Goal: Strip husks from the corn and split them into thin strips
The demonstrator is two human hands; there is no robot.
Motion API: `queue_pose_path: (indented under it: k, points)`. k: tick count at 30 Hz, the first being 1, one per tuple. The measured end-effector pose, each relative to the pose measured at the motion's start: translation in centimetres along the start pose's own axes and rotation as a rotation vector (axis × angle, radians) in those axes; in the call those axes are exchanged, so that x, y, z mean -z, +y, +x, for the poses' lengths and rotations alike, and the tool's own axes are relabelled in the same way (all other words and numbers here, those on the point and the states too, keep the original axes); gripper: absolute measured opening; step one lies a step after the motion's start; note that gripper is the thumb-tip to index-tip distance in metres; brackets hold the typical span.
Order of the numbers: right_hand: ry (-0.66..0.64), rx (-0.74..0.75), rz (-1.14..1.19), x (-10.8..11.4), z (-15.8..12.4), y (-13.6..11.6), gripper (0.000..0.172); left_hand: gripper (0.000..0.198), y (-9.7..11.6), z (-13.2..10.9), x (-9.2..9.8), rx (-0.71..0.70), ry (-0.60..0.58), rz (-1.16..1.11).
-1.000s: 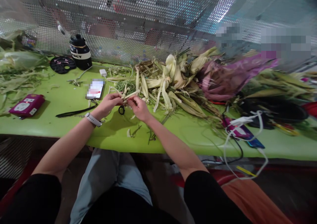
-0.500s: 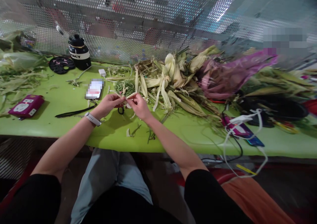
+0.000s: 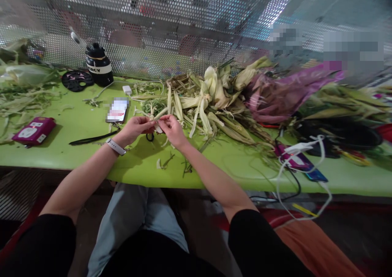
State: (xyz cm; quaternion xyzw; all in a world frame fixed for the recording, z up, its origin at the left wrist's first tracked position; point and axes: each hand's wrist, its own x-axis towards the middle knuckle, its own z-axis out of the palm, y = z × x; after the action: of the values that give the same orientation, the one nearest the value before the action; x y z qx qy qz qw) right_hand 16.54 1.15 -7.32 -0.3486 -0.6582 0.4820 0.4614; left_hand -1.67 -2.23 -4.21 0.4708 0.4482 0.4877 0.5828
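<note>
Close together above the green table (image 3: 92, 158), my left hand (image 3: 137, 128) and my right hand (image 3: 172, 130) pinch pale strips of corn husk (image 3: 159, 114) between thumbs and fingers. The strips meet where the fingertips come together, and their exact joint is too small to make out. Just behind the fingers lies a tuft of thin green shreds (image 3: 154, 106). Below the left fingertips shows a small black ring (image 3: 150, 137), perhaps a scissor handle. A heap of dried corn husks (image 3: 203, 101) begins right of my right hand.
A phone (image 3: 118, 109) with a black strap lies left of my hands, near a magenta power socket (image 3: 34, 130) and a black bottle (image 3: 98, 66). A purple plastic bag (image 3: 275, 93) and a white cable (image 3: 323, 154) are at the right. A perforated metal screen (image 3: 171, 32) stands behind.
Both hands stay nearly in place, with the fingertips shifting slightly. The husk strip that stuck out above my right fingers now slants up from between the hands.
</note>
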Motion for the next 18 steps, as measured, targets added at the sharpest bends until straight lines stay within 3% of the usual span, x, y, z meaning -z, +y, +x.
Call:
queue_pose_path:
  k: [3, 6, 12, 18]
  points:
    - [0.009, 0.074, -0.096, -0.01, -0.57, -0.58, 0.053, 0.027, 0.28, -0.02, -0.15, 0.017, 0.081, -0.053]
    - [0.007, 0.241, -0.323, 0.02, -0.99, -0.85, 0.055, 0.026, 0.52, -0.11, -0.24, 0.037, 0.088, -0.071]
    - [0.034, 0.537, -0.688, 0.13, -0.89, -0.39, 0.032, 0.027, 0.31, 0.01, -0.09, 0.053, 0.106, -0.093]
    - [0.045, 0.617, -0.783, 0.28, -0.89, -0.56, 0.029, 0.025, 0.26, 0.05, 0.02, 0.052, 0.119, -0.101]
